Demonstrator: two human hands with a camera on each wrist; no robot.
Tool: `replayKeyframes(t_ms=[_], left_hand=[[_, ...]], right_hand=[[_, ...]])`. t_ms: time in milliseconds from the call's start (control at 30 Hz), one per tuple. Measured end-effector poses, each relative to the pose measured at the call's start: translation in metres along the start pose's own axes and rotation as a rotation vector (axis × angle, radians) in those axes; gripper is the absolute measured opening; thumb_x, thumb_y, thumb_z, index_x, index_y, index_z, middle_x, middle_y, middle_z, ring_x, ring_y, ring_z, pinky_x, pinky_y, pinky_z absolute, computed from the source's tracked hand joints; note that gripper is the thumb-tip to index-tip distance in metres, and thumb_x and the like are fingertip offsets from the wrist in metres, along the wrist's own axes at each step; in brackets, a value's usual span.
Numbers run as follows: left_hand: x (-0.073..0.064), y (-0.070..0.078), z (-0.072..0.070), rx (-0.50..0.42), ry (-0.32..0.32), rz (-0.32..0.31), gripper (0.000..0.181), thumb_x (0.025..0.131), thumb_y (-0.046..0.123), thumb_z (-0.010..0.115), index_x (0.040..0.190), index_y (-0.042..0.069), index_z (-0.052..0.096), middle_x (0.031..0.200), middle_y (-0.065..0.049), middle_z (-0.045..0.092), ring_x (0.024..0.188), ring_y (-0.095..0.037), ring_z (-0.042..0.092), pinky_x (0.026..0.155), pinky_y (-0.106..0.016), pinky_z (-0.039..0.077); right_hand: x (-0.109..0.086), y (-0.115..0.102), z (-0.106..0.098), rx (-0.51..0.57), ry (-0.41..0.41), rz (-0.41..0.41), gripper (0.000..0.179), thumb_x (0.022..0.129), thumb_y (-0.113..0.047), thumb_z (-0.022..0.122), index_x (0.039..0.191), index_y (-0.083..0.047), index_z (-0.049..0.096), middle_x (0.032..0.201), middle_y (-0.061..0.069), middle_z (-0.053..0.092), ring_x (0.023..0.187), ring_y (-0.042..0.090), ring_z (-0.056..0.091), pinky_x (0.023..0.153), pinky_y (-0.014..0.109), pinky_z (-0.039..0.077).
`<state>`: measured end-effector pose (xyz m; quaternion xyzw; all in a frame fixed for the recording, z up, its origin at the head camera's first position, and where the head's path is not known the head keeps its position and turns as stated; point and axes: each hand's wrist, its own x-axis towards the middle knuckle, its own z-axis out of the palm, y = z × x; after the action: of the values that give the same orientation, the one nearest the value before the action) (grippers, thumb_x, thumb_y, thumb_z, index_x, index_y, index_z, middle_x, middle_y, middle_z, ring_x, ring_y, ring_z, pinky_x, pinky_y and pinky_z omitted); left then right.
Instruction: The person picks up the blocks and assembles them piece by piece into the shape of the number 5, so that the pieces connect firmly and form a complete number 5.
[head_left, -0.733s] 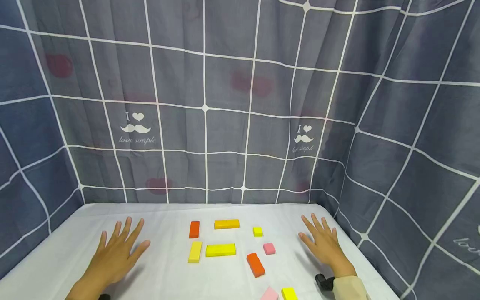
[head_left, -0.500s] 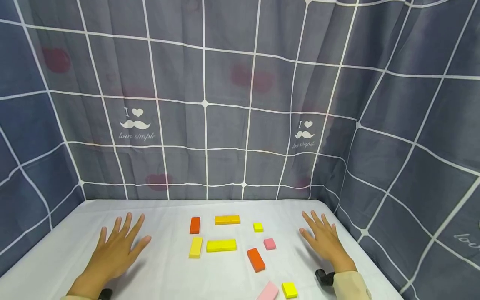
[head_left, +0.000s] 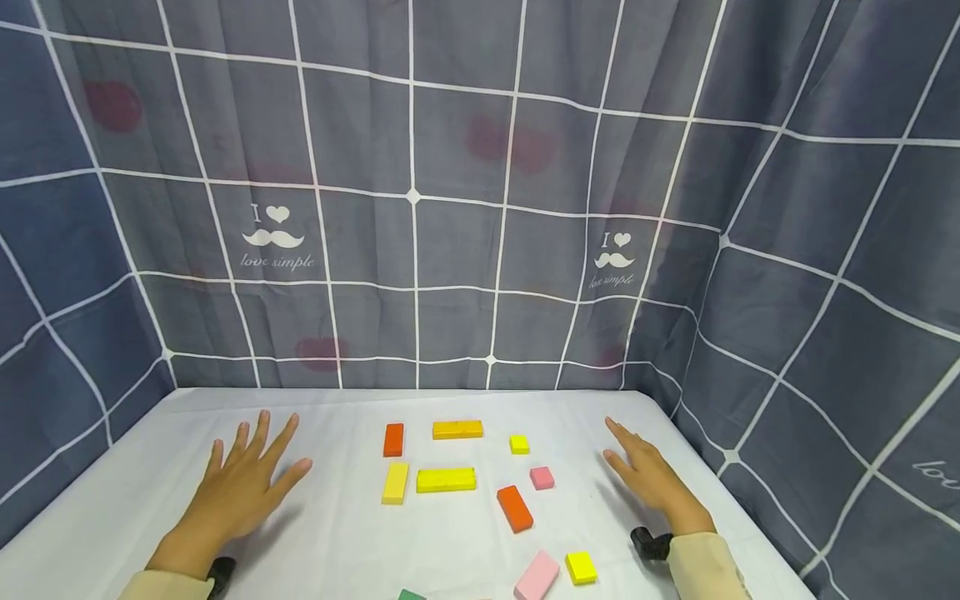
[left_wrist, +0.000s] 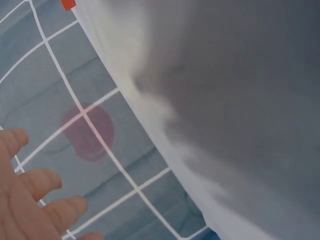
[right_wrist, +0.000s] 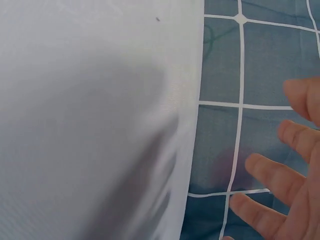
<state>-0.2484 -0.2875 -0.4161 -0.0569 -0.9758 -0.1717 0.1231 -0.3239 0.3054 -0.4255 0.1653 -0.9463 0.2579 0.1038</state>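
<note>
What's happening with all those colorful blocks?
A person's left hand and right hand are out over a white table, neither holding anything. The left hand's fingers are spread. Between the hands lie loose yellow blocks, orange blocks and pink blocks, none stacked, and a bit of a green block shows at the picture's bottom.
</note>
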Motion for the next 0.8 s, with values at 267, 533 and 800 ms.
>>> replayKeyframes(t_ms=[267,533,800], left_hand=[[0.005,0.01,-0.003,-0.037,-0.026,0.067,0.083,0.108,0.055,0.059,0.17,0.008,0.03,0.164,-0.041,0.032,0.147,-0.066,0.034,0.116,-0.082,0.019],[0.018,0.013,-0.009,-0.241,-0.141,0.089,0.088,0.106,0.042,0.069,0.171,0.006,0.022,0.151,-0.035,0.055,0.133,-0.057,0.058,0.103,-0.073,0.048],[0.029,0.009,-0.007,-0.365,-0.16,0.125,0.071,0.107,0.03,0.069,0.163,-0.001,0.039,0.131,-0.019,0.073,0.121,-0.041,0.07,0.102,-0.064,0.053]], right_hand=[[0.004,-0.008,-0.002,0.098,-0.072,0.011,0.063,0.111,-0.026,0.062,0.165,-0.001,0.04,0.16,0.03,0.048,0.149,0.054,0.042,0.12,0.07,0.033],[0.023,-0.015,-0.002,0.204,-0.123,-0.086,0.057,0.11,-0.019,0.064,0.159,0.003,0.046,0.151,0.029,0.059,0.139,0.054,0.054,0.113,0.072,0.039],[0.044,-0.019,0.002,0.261,-0.18,-0.183,0.044,0.106,-0.009,0.066,0.145,0.009,0.059,0.136,0.031,0.068,0.126,0.049,0.066,0.108,0.069,0.046]])
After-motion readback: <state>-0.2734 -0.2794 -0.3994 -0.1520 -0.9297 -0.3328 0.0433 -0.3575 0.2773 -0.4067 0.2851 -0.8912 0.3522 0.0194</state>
